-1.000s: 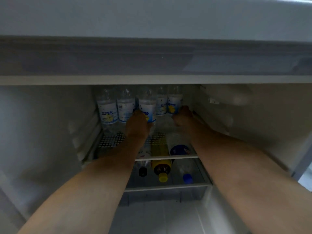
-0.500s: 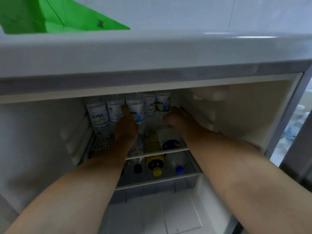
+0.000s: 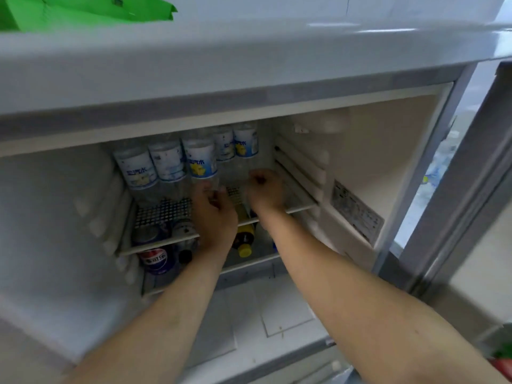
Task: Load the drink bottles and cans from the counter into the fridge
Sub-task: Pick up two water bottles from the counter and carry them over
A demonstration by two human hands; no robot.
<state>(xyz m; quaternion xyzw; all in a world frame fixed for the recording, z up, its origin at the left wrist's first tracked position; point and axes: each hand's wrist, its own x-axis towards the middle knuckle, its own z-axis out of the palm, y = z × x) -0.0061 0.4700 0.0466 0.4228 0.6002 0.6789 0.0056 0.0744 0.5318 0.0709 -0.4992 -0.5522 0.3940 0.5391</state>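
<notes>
Head view: reaching into the fridge with both arms. Left hand curling round the base of a clear water bottle standing upright in the row on the upper wire shelf. Right hand closing into a fist, apparently holding nothing. Judging the bottle full, heavy, smooth, slightly squeezable; best gripping mid-body at the label.

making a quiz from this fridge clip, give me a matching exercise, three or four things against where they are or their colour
Things:
1. water bottles
2. yellow-capped bottle
3. cola can
4. green sheet

Places:
A. on top of the fridge
B. lying on the lower shelf, cap towards the camera
C. standing in a row at the back of the upper shelf
D. lower shelf, left side

Pairs: 1-C, 2-B, 3-D, 4-A
</notes>
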